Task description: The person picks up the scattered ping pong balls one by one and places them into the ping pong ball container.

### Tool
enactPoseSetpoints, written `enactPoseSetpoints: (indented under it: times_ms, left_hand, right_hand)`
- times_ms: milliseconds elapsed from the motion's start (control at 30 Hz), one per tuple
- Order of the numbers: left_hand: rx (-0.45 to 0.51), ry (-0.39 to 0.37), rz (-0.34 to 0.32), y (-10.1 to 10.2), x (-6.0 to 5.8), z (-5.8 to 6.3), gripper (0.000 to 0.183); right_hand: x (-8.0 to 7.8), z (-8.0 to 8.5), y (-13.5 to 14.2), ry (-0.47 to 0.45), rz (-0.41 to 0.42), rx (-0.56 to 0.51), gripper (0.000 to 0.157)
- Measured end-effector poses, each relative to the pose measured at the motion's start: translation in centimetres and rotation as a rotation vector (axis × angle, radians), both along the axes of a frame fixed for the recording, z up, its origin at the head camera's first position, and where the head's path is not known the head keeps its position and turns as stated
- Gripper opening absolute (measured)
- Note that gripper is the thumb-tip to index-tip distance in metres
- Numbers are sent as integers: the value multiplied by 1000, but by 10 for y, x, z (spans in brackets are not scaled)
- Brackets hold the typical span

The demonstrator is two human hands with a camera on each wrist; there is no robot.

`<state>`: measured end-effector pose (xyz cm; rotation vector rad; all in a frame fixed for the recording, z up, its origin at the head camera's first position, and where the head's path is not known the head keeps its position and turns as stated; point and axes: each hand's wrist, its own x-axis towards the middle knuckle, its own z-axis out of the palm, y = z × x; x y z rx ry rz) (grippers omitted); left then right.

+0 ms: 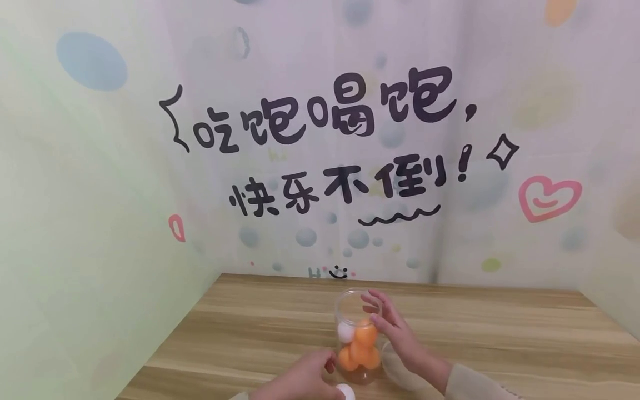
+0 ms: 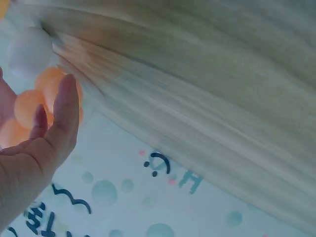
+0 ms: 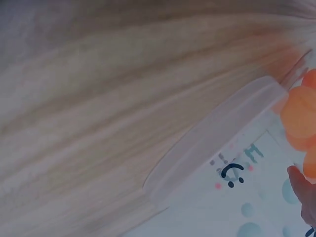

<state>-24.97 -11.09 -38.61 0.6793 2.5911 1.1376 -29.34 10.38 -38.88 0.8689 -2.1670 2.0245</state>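
A clear plastic jar point(image 1: 356, 378) stands on the table, holding several orange balls point(image 1: 366, 335) and a white ball point(image 1: 345, 331). My right hand point(image 1: 400, 333) holds its upper right side, thumb in front and fingers around the far side by the rim. Beside the jar's lower left is my left hand point(image 1: 305, 376), fingers bent and spread. Another white ball point(image 1: 345, 392) lies near its thumb in front of the jar. In the left wrist view, the white ball point(image 2: 30, 52) is just past the fingertips; a firm grip does not show.
A translucent round lid point(image 1: 400, 369) lies right of the jar, partly behind the right forearm; the right wrist view shows its pale rim point(image 3: 217, 140). The wood-grain table point(image 1: 260, 316) meets a printed curtain point(image 1: 300, 253) at the back, with curtain walls at both sides.
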Motion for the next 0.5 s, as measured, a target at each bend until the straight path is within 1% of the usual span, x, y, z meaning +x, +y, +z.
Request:
enactPoseSetpoints:
  times_ms: [33, 100, 167, 233, 333, 367, 433, 500]
  left_hand:
    - [-24, 9, -20, 0, 1, 0, 40]
    - [-89, 54, -67, 2, 4, -1, 38]
    - [-169, 148, -129, 4, 5, -4, 38]
    - [-222, 235, -184, 5, 6, -9, 33]
    - [-235, 364, -247, 6, 6, -16, 20]
    - [-226, 382, -259, 6, 6, -18, 17]
    - [-203, 385, -259, 6, 5, -21, 13]
    - [-238, 410, -258, 5, 4, -21, 13]
  right_hand:
    - [0, 0, -1, -7, -2, -8, 42]
    - [1, 0, -1, -23, -9, -14, 43]
    - [2, 0, -2, -40, -9, -22, 44]
    - [3, -1, -2, -52, -3, -31, 45]
    - [4, -1, -1, -49, -9, -46, 44]
    - [4, -1, -1, -47, -17, -51, 44]
    - [4, 0, -1, -40, -25, -57, 43]
    - [4, 0, -1, -41, -26, -62, 43]
